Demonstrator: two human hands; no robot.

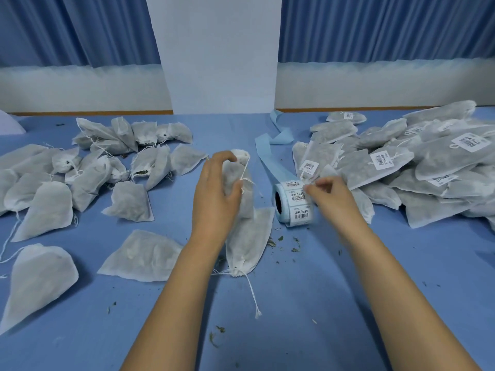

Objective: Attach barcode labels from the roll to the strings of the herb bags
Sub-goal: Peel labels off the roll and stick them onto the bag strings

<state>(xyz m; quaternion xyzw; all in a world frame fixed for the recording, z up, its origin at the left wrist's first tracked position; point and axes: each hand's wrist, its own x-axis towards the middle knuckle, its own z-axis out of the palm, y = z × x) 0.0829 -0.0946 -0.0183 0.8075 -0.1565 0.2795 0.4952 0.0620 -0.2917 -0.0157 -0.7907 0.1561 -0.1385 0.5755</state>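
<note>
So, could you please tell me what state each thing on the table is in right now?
White fabric herb bag: held upright in left hand, no label visible.
White barcode label roll: partly unrolled, blue backing strip trailing away.
Right hand: fingertips at the roll, grip blurred.
Left bag pile: unlabelled.
Right bag pile: labelled.

view: single head-worn wide-angle | facing: forward and down across the desk (294,303), out to the curtains (375,28) at the far side | range: close, within arm's reach, left hand (214,191) and right hand (332,196) near mid-frame | coverage: desk from near edge to far edge
</note>
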